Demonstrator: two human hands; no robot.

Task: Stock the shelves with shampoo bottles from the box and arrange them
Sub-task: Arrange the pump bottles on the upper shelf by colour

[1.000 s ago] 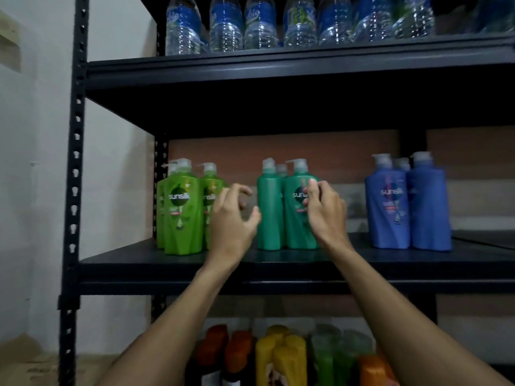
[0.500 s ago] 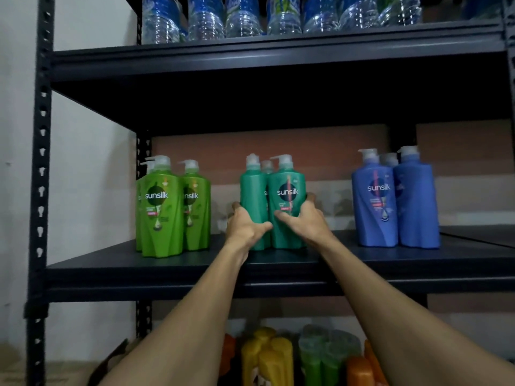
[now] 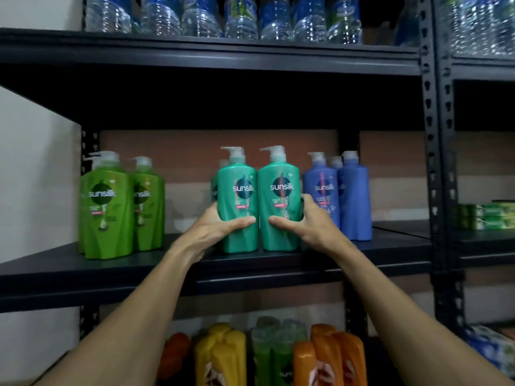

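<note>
Left teal plastic pump bottle (image 3: 237, 199) and right teal plastic pump bottle (image 3: 279, 201) stand upright, touching, near the front edge of the black metal shelf (image 3: 111, 270). Left hand (image 3: 213, 229) grips the former, thumb across its front; right hand (image 3: 308, 225) grips the latter likewise.

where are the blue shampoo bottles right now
Head view: the blue bottles stand on the middle shelf, just right of the teal pair, beside the right hand.

teal bottles (image 3: 278, 171): sea-green, white pumps, dark round logo patch
lime bottles (image 3: 107, 218), nine o'clock: bright green, dark patch
blue bottles (image 3: 354, 196), three o'clock: royal blue
shelf (image 3: 55, 270): matte black
lower bottles (image 3: 220, 349), six o'clock: yellow, green, orange
</note>
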